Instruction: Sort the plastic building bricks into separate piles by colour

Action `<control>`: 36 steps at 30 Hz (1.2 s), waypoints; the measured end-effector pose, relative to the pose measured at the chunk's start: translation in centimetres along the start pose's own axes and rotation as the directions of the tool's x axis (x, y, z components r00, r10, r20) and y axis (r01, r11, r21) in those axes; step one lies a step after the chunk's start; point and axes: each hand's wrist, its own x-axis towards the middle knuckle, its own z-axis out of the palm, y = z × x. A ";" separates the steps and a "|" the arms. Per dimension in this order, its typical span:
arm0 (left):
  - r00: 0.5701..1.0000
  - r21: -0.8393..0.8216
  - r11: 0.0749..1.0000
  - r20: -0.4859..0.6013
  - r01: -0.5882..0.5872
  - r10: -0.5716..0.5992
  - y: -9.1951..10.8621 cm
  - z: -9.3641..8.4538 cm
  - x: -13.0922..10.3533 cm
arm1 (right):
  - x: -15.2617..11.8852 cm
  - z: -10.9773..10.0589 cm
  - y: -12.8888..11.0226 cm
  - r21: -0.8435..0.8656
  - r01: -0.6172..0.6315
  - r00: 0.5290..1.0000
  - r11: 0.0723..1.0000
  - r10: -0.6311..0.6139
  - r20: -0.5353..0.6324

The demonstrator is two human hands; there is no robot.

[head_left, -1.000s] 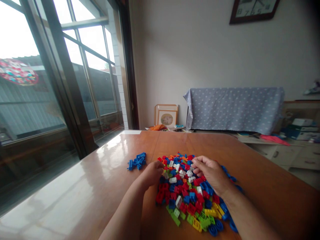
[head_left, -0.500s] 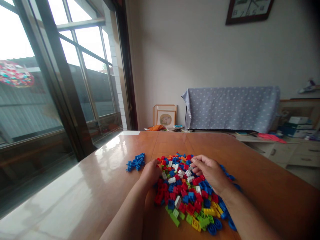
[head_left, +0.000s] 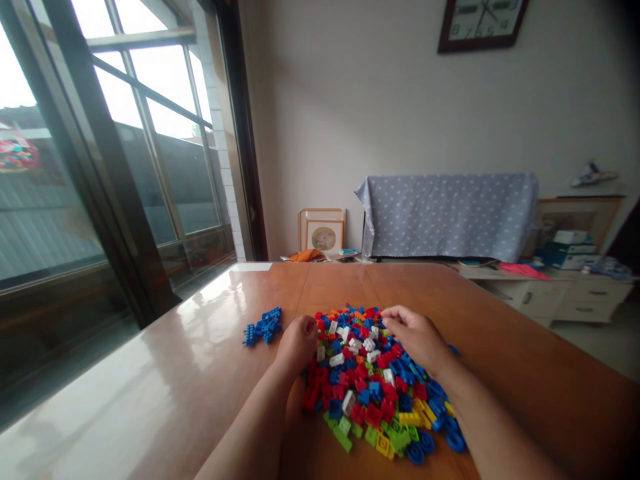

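Beside loose multicoloured plastic bricks (head_left: 360, 385), the left hand (head_left: 299, 343) and right hand (head_left: 414, 335) curl, either grip's hold impossible to tell; a sideways brush could scatter them.

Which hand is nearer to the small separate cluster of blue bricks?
The left: the left hand is just right of the blue cluster, while the right hand is beyond the mixed brick pile, over its right side.
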 end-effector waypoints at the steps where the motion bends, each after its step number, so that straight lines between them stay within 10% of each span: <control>1: 1.000 -0.014 1.000 -0.021 0.008 -0.008 -0.1 0.1 0.1 | 0.0 0.2 0.3 -0.084 0.059 0.998 0.995 -0.057 0.023; 8: 0.992 -0.072 0.997 -0.119 0.038 -0.047 -1.1 0.6 0.9 | -1.3 2.1 0.4 -0.423 0.399 0.908 0.813 -0.287 0.304; 20: 0.997 0.045 0.997 -0.049 0.057 -0.054 -1.0 0.6 0.9 | 0.1 -0.7 1.3 -0.444 0.196 0.979 0.874 -0.147 0.143; 36: 0.997 0.063 0.995 0.045 -0.071 0.069 -0.5 1.1 0.7 | -1.8 -1.4 0.1 -0.692 0.226 0.935 0.686 0.045 0.351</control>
